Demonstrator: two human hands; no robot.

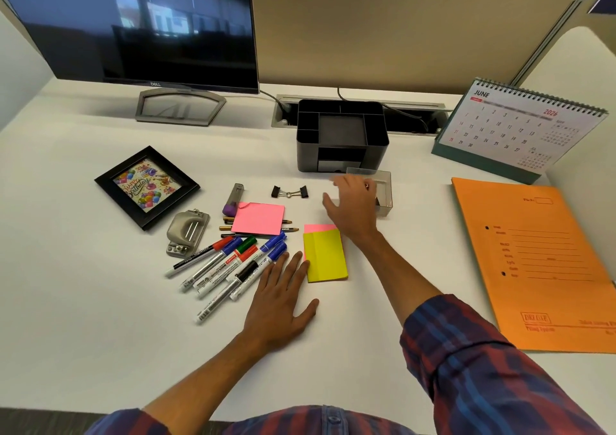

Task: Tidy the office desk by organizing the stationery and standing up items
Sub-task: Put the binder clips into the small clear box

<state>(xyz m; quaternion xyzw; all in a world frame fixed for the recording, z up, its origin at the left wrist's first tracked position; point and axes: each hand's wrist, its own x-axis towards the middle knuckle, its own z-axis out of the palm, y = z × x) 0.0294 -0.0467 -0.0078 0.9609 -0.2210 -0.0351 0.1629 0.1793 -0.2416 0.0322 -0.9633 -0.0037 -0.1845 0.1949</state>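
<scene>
Right hand [353, 208] is reaching, fingers spread and empty, over small clear plastic box [383, 194] before black desk organiser [343, 134]; left hand [280, 298] is resting flat, holding nothing. Risk: knocking box aside.

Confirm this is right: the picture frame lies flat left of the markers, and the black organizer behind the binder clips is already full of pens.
Not quite. In the head view the black organizer is empty; the markers lie loose on the desk. The picture frame does lie flat to their left.
</scene>
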